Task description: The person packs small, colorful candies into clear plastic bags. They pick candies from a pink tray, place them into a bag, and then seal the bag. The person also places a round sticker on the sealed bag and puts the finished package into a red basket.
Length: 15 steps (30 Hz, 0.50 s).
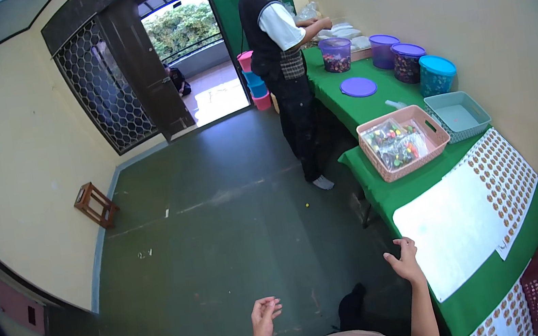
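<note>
A blank white sheet lies on the near part of the green-clothed bench, its left side reaching the bench's edge. The right hand, fingers spread and apparently free, is just beside that edge; contact is unclear. The left hand is loosely curled above the floor; whether it holds something small cannot be told. A brush of the right hand could drag the sheet off the edge. On its right shows a sheet printed with round brown motifs.

Farther along, a pink basket holds clear packets of colourful pieces; a mint-green basket stands beside it. Beyond, an open purple bucket holds many small pieces and could spill if knocked. Its likely lid lies near. A dark-filled purple bucket and a blue bucket are lidded.
</note>
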Tool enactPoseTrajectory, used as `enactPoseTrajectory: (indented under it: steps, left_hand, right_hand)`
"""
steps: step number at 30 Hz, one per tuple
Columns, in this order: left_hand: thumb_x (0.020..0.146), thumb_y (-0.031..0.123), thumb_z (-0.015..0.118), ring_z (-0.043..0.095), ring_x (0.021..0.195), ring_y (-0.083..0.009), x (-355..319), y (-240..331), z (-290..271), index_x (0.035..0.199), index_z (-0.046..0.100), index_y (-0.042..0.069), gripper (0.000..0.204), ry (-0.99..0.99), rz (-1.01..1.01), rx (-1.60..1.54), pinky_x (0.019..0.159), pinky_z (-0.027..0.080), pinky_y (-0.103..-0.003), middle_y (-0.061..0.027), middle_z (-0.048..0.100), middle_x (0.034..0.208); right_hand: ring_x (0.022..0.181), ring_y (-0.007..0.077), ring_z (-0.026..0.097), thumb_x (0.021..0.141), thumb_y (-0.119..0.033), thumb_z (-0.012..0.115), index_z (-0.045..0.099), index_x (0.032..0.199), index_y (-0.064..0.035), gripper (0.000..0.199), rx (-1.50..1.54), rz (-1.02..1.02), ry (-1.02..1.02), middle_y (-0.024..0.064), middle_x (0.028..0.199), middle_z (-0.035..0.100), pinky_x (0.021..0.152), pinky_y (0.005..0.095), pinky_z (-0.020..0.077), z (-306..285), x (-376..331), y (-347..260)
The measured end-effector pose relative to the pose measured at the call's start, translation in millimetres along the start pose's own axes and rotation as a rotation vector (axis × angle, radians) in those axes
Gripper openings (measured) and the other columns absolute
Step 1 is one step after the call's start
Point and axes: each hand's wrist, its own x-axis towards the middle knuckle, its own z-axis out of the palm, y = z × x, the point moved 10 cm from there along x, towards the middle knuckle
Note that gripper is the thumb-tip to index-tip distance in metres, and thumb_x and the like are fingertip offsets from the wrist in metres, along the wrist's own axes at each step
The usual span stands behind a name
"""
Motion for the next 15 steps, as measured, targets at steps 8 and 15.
enactPoseTrajectory:
  steps: [8, 15]
  left_hand:
    - [0.082, 0.013, 0.046, 0.053, 0.079, -0.0145, 90.2, 44.3, 124.2, 0.091, 0.048, 0.002, 0.014, -0.147, 0.098, 0.054, 0.069, 0.044, -0.026, -0.0089, 0.053, 0.087]
    - [0.081, 0.013, 0.048, 0.053, 0.081, -0.0146, 142.9, 54.0, 246.7, 0.092, 0.048, 0.002, 0.016, -0.372, 0.095, 0.127, 0.071, 0.043, -0.025, -0.0090, 0.054, 0.088]
  right_hand:
    - [0.114, 0.0458, 0.019, 0.069, -0.040, 0.054, 0.031, 0.116, 0.0055, 0.069, -0.195, 0.317, -0.242, 0.0319, 0.126, 0.012, 0.091, 0.0479, 0.0259, -5.6, 113.2, 65.2]
    - [0.100, 0.0393, 0.043, 0.072, -0.046, 0.048, 0.037, 0.111, 0.0076, 0.067, -0.303, 0.210, -0.519, 0.0302, 0.105, 0.044, 0.084, 0.0399, 0.0367, -13.9, 160.0, 78.1]
